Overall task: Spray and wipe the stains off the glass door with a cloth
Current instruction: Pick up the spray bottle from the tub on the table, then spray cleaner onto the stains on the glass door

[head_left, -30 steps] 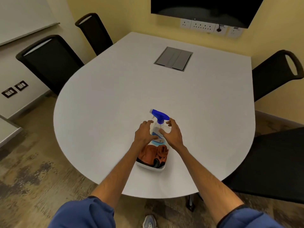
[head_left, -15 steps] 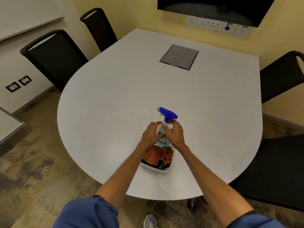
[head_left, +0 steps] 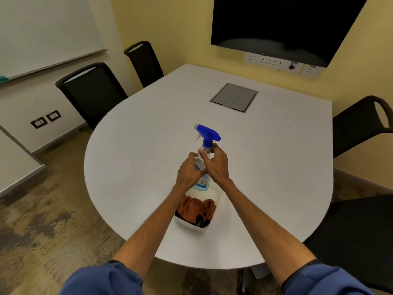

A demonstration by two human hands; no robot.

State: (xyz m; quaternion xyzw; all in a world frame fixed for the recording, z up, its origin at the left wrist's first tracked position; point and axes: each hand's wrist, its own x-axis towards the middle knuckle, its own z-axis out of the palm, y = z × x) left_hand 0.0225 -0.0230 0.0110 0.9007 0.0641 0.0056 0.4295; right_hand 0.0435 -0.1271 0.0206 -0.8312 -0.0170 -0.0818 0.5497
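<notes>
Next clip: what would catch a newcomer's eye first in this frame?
Near the front of the pale rounded table, the left hand and right hand clasp a clear spray bottle with a bright blue trigger head. Its base stands in a white plastic tub with a crumpled rust-brown cloth at the near end. A large dark wall screen hangs beyond the table.

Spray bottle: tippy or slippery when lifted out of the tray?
The spray bottle is tall and narrow with its blue trigger head on top, so probably tippy. Clear smooth plastic may be slick. Both hands wrap it, which should steady it.
</notes>
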